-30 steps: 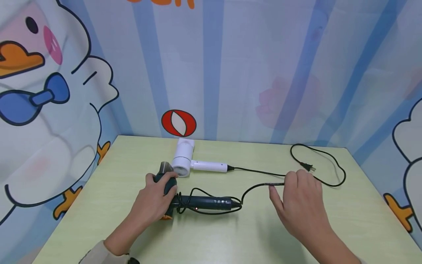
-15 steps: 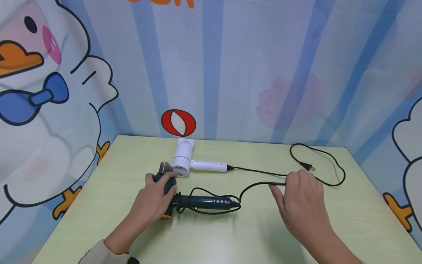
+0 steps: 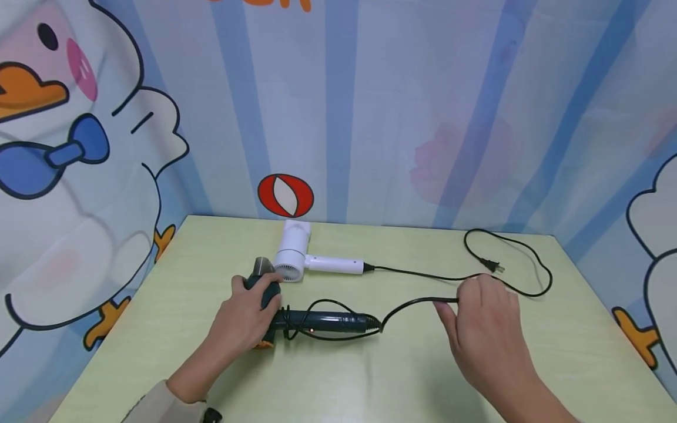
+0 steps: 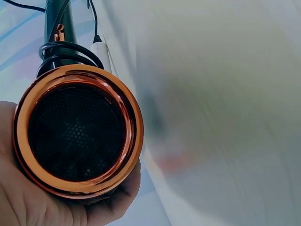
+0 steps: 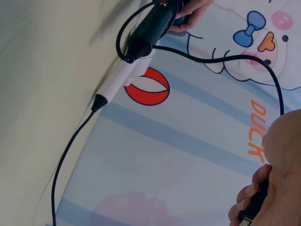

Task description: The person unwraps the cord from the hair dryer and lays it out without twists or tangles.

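My left hand grips the barrel of a dark green hair dryer whose handle points right. In the left wrist view its round copper-coloured rear ring faces the camera. The dryer's black cord is wound round the handle near the barrel, loops along it, then arches from the handle's end to my right hand. Those fingers curl round the cord. In the right wrist view its plug sits inside the curled fingers, partly hidden.
Behind the dark dryer lies a white hair dryer. Its black cord runs right, behind my right hand, and bends round to a two-pin plug. The pale table meets a blue-striped duck backdrop at its rear edge.
The slack cord at the handle's end has drawn in tighter, and the stretch up to my right hand sits slightly lower. Both hands keep their grip.
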`<state>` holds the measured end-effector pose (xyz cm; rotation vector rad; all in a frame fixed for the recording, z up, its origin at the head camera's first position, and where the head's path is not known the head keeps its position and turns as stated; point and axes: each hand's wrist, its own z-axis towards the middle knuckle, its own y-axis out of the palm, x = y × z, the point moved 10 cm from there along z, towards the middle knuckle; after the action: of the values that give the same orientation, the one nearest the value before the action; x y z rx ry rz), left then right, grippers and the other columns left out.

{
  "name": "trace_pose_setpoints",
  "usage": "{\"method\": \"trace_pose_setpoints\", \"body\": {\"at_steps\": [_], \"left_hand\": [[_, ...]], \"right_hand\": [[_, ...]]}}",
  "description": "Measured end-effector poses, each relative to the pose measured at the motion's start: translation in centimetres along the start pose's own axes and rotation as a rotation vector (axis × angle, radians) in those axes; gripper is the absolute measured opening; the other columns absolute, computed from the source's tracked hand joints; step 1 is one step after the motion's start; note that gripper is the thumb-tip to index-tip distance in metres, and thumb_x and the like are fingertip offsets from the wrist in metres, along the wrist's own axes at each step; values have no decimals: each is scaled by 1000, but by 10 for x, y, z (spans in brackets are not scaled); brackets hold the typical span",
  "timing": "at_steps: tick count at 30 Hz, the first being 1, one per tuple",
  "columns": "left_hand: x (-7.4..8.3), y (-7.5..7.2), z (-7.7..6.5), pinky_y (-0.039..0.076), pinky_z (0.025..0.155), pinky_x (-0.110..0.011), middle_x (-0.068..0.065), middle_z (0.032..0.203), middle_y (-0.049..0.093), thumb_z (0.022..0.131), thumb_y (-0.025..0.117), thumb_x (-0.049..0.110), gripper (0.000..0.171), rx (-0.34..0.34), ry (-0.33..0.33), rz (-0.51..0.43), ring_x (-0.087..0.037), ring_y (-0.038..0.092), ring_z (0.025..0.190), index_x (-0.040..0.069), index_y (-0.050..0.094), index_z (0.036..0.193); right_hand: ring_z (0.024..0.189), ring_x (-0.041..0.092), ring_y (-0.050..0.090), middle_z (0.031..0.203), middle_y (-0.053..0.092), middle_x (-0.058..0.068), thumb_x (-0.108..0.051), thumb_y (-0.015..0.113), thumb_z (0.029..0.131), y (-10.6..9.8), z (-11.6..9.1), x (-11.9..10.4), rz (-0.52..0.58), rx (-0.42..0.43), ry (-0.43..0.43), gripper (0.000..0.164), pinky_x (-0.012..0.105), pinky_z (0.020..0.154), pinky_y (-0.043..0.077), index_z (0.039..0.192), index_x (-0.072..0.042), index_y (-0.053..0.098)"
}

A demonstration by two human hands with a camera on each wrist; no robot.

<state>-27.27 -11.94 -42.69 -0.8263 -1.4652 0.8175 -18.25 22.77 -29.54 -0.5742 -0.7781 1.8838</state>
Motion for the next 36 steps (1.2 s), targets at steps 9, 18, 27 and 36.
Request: {"method": "trace_pose_setpoints", "body": {"at_steps": [9, 18, 27, 36], "left_hand": [[-6, 0, 3, 45, 52, -34, -32, 137, 30, 103, 53, 39, 42, 10, 1, 26, -32, 57, 65, 33, 49, 144], [-13, -2, 6, 45, 52, -33, -31, 136, 30, 103, 51, 41, 42, 14, -16, 15, -33, 58, 68, 33, 48, 144], [-16, -3, 8, 44, 51, -35, -33, 135, 30, 104, 50, 40, 41, 22, -3, 29, -31, 57, 63, 32, 48, 144], [-20, -1, 12, 44, 52, -35, -33, 136, 30, 104, 51, 40, 41, 18, -17, 30, -33, 58, 66, 32, 47, 144]], "right_hand": [[67, 18, 24, 73, 27, 0, -50, 30, 109, 6, -12, -2, 43, -85, 1, 49, 35, 63, 20, 78, -12, 35], [70, 15, 25, 76, 28, -2, -45, 37, 109, 4, -26, -6, 48, -126, 1, 45, 34, 66, 23, 80, -12, 39], [69, 13, 23, 76, 26, -3, -43, 47, 107, 11, -45, 4, 9, -218, 15, 42, 33, 66, 22, 78, -14, 36], [68, 11, 27, 76, 31, -5, -28, 60, 103, 47, -68, 32, 67, -512, 116, 30, 33, 70, 27, 82, -18, 40]]}}
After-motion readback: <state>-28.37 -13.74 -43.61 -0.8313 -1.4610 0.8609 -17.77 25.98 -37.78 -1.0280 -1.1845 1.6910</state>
